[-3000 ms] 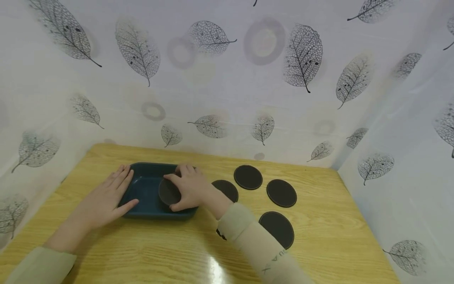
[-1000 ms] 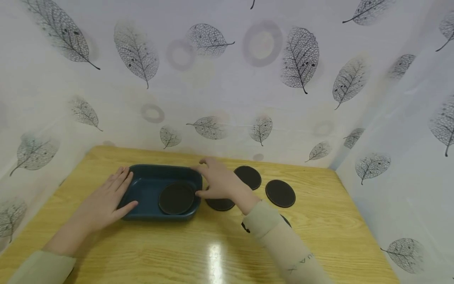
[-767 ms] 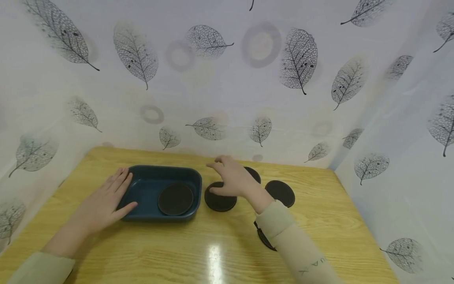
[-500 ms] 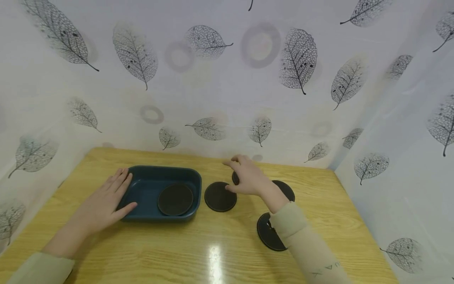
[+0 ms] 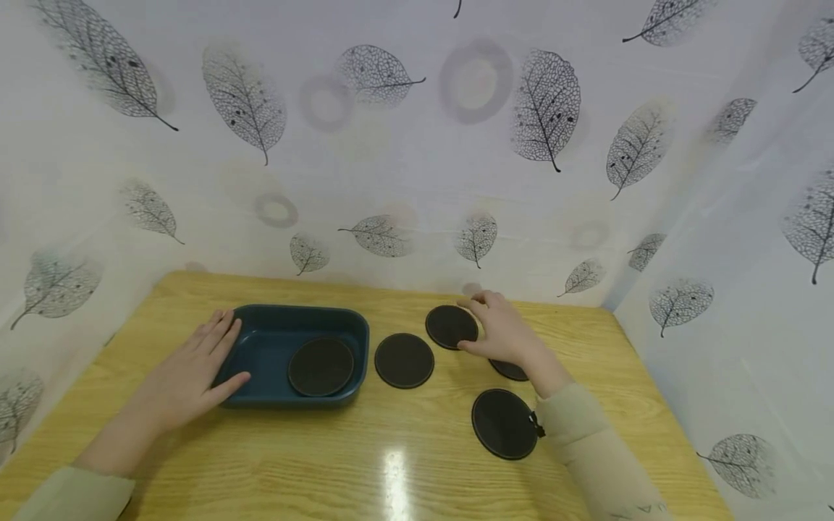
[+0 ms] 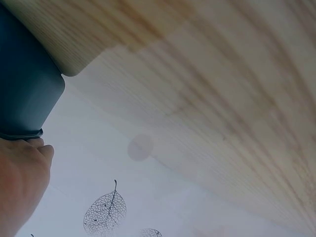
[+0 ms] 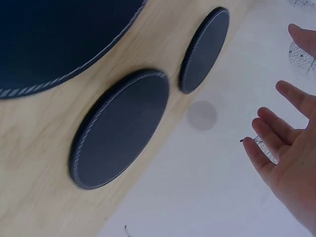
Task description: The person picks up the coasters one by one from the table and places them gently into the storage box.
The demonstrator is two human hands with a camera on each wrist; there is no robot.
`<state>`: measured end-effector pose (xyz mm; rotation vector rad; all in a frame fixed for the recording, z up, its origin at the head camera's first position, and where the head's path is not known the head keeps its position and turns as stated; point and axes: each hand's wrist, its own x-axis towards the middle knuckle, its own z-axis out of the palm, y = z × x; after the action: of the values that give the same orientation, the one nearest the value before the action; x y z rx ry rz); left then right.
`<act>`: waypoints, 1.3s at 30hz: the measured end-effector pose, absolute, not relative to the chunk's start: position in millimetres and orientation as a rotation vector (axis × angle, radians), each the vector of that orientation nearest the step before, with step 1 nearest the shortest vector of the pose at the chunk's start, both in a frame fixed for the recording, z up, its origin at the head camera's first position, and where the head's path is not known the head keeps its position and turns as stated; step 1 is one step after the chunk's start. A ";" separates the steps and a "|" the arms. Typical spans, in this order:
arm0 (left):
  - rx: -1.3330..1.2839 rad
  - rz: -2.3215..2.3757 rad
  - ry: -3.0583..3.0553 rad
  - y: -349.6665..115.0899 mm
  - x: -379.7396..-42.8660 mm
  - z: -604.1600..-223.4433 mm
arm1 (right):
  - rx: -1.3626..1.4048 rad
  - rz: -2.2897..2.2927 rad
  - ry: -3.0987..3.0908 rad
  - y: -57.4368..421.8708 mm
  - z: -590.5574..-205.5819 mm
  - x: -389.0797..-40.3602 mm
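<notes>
Head view: left hand [image 5: 185,380] lies along the left end of a dark blue tray [image 5: 263,354], fingers extended, thumb splayed by the near left corner. One black disc [image 5: 321,367] sits inside the tray at its right end. Four more lie on the wood-grain table [image 5: 313,463]: a near-tray disc [image 5: 404,360] just right of the tray, a back disc [image 5: 451,326], a right-hand disc [image 5: 510,370] partly covered by the right hand [image 5: 502,329], and a front disc [image 5: 504,424]. Right hand is at the right edge of the back disc, fingers loosely bent, thumb apart; contact cannot be told. Behind: leaf-print fabric [image 5: 404,166]. Left wrist view: adds the tray's outer wall, hidden from the head camera, with the left hand against the rim; fingertips partly hidden. Right wrist view: adds pale stitching around the disc edges and the discs' thickness, both faint from above; three discs in frame, the largest cut off. Right hand's fingers are spread, fabric showing between them, gripping nothing. Writing: dark lettering on the right sleeve [image 5: 599,449], cut by the head view's lower edge, not legible.
</notes>
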<state>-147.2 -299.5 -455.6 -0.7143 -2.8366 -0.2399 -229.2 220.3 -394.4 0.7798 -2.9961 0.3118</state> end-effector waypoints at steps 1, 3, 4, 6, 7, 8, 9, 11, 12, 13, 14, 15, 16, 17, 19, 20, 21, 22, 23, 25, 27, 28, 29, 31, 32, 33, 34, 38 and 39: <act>-0.713 -0.237 -2.840 -299.6 -147.3 -455.5 | 0.764 0.309 -3.001 224.6 -395.2 -228.1; -0.710 -0.233 -2.846 -299.8 -147.4 -455.5 | 0.737 0.296 -3.014 232.7 -396.8 -226.0; -0.710 -0.231 -2.847 -299.9 -147.3 -455.6 | 0.729 0.289 -3.019 236.6 -397.2 -224.9; -0.710 -0.232 -2.846 -299.9 -147.2 -455.8 | 0.713 0.274 -3.030 244.4 -398.9 -223.2; -0.709 -0.233 -2.845 -299.8 -147.2 -455.9 | 0.708 0.262 -3.032 248.2 -399.8 -222.6; -0.708 -0.234 -2.845 -299.8 -147.1 -456.0 | 0.696 0.259 -3.039 252.0 -400.9 -222.1; -0.708 -0.235 -2.845 -299.8 -147.0 -456.0 | 0.691 0.261 -3.044 255.6 -401.8 -221.3; -0.707 -0.237 -2.844 -299.6 -146.7 -455.8 | 0.677 0.251 -3.049 263.3 -404.8 -220.3; -0.707 -0.237 -2.845 -299.5 -146.6 -455.6 | 0.669 0.250 -3.053 266.8 -406.1 -219.7; -0.707 -0.241 -2.846 -299.4 -146.4 -455.2 | 0.664 0.245 -3.055 270.6 -407.7 -219.2; -0.707 -0.241 -2.847 -299.4 -146.2 -455.0 | 0.658 0.245 -3.057 274.0 -409.4 -218.7; -0.708 -0.241 -2.846 -299.3 -146.1 -454.8 | 0.660 0.243 -3.056 277.4 -411.0 -218.2; -0.709 -0.241 -2.843 -299.3 -146.0 -454.7 | 0.654 0.241 -3.057 280.8 -413.1 -218.1; -0.710 -0.239 -2.843 -299.3 -146.0 -454.7 | 0.652 0.242 -3.057 283.8 -414.9 -217.8; -0.711 -0.238 -2.839 -299.4 -146.0 -454.9 | 0.643 0.248 -3.061 289.3 -419.1 -217.6; -0.712 -0.233 -2.836 -299.5 -146.1 -455.0 | 0.639 0.251 -3.063 291.3 -420.9 -217.3; -0.713 -0.232 -2.833 -299.6 -146.0 -455.0 | 0.633 0.256 -3.066 293.3 -422.7 -217.0; -0.713 -0.231 -2.832 -299.7 -146.0 -455.1 | 0.625 0.262 -3.070 294.9 -424.3 -216.6; -0.712 -0.231 -2.833 -299.7 -146.0 -455.1 | 0.615 0.270 -3.076 296.4 -425.7 -215.9; -0.710 -0.233 -2.835 -299.5 -146.1 -455.0 | 0.592 0.287 -3.091 299.3 -428.3 -215.0; -0.707 -0.238 -2.840 -299.4 -146.2 -454.8 | 0.570 0.301 -3.106 301.7 -431.0 -214.1; -0.705 -0.241 -2.843 -299.3 -146.2 -454.7 | 0.561 0.311 -3.115 302.9 -432.5 -213.9; -0.704 -0.245 -2.845 -299.3 -146.2 -454.5 | 0.556 0.318 -3.121 303.8 -434.1 -213.7; -0.702 -0.252 -2.847 -299.2 -146.0 -454.1 | 0.542 0.340 -3.135 305.9 -438.0 -213.7; -0.701 -0.255 -2.847 -299.0 -145.7 -453.7 | 0.535 0.353 -3.141 306.8 -440.0 -213.7; -0.701 -0.256 -2.847 -298.9 -145.5 -453.5 | 0.532 0.368 -3.145 307.6 -442.0 -213.8; -0.701 -0.258 -2.846 -298.8 -145.2 -453.3 | 0.526 0.383 -3.145 308.6 -443.9 -213.9; -0.699 -0.259 -2.850 -298.9 -145.1 -453.4 | 0.512 0.411 -3.144 310.4 -448.6 -213.7; -0.698 -0.258 -2.851 -299.1 -145.2 -453.6 | 0.510 0.414 -3.146 310.5 -449.0 -213.4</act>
<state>-145.2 -299.1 -453.6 -0.6980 -2.8508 -0.2577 -213.4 310.5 -449.0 0.5104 -3.1456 0.4140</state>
